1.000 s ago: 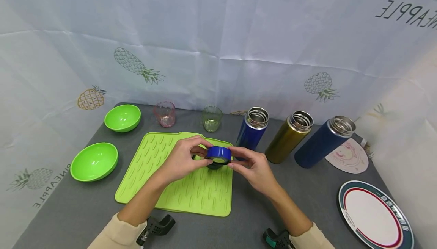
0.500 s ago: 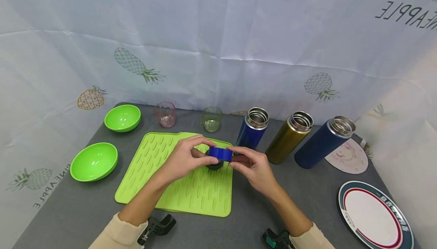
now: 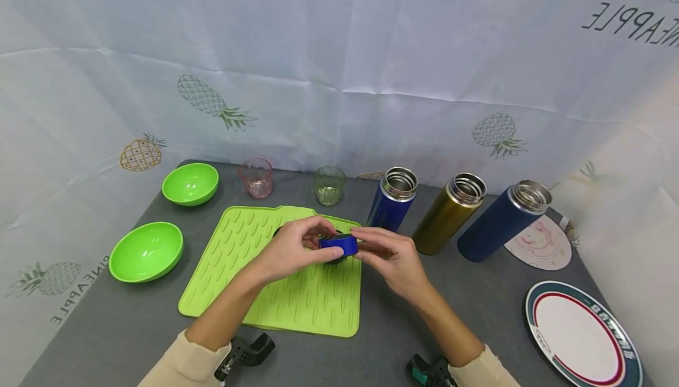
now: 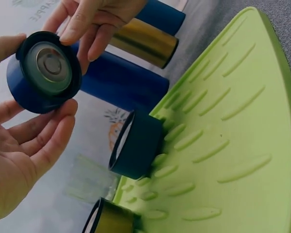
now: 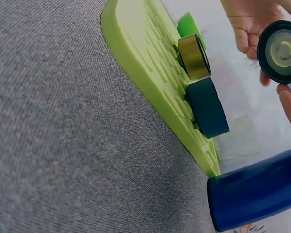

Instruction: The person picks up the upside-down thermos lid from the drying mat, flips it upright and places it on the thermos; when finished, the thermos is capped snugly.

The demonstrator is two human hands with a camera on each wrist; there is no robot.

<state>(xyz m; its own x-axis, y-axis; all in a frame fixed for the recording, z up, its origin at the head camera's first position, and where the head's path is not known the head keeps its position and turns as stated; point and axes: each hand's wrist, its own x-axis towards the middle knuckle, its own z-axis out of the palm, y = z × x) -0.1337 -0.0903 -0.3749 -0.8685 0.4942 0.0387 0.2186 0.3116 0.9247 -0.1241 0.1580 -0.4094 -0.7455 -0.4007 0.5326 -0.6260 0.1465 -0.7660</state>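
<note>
A blue bottle lid [image 3: 339, 246] with a dark rim is held above the green mat [image 3: 297, 298]. My left hand [image 3: 289, 247] pinches it from the left, thumb on one side and fingers on the other. From the right, my right hand [image 3: 389, 255] holds its edge between thumb and fingers. In the left wrist view the lid's underside [image 4: 51, 68] shows a dark seal ring and a round pale centre. Below it on the mat stand a dark blue lid [image 4: 138, 145] and a gold lid [image 4: 111, 218], both mostly hidden by the hands in the head view.
Three lidless bottles stand right of the mat: blue [image 3: 389, 207], gold [image 3: 440, 225] and navy [image 3: 493, 231]. Green bowls [image 3: 145, 251] are at left, with pink [image 3: 257, 178] and greenish [image 3: 329, 185] glasses behind. A rimmed plate [image 3: 578, 334] and a pink-patterned disc [image 3: 543, 244] lie right.
The blue lid has turned and tilted between the hands and come slightly lower and left; its underside no longer faces the head camera. The left fingers have shifted along it; the right hand has barely moved.
</note>
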